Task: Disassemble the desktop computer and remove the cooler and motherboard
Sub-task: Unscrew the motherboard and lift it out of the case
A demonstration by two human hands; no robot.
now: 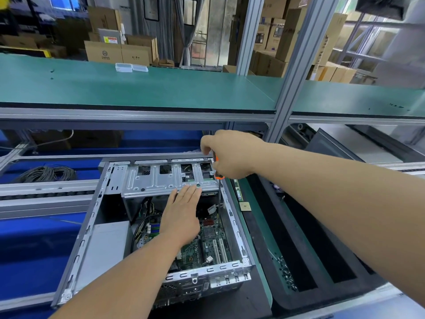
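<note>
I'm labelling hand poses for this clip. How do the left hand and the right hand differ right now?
The left hand lies flat with straight fingers, their tips on the drive cage; the right hand is curled around an orange-handled screwdriver. The left hand sits lower, over the motherboard; the right is raised at the case's far corner. Both are bare.

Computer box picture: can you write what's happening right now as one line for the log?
step: unscrewing inside computer case | right hand: grips orange screwdriver, shaft pointing down | left hand: flat, fingertips on drive cage | motherboard: still in case
</note>
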